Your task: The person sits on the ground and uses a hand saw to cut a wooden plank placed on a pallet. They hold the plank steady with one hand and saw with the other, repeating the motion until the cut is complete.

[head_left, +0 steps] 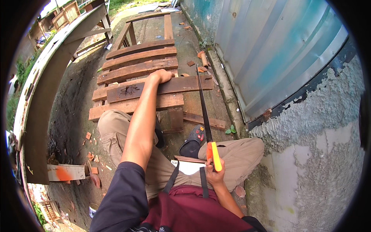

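Observation:
My right hand (215, 176) is closed around the yellow and orange handle of a handsaw (205, 108). Its long dark blade points away from me and crosses a dark brown wooden plank (181, 86) close to the plank's right end. This plank lies crosswise on a low slatted wooden frame (137, 69), its right end sticking out past the slats. My left hand (163, 75) bears down on the plank left of the blade, fingers curled at its far edge; the fingertips are partly hidden.
A corrugated metal panel (278, 50) and a rough wall (309, 170) stand close on the right. At left is a long wooden bench (38, 96). A loose board (205, 120), wood offcuts and a small green plant (230, 129) lie about the floor. My shoe (192, 141) is near the blade.

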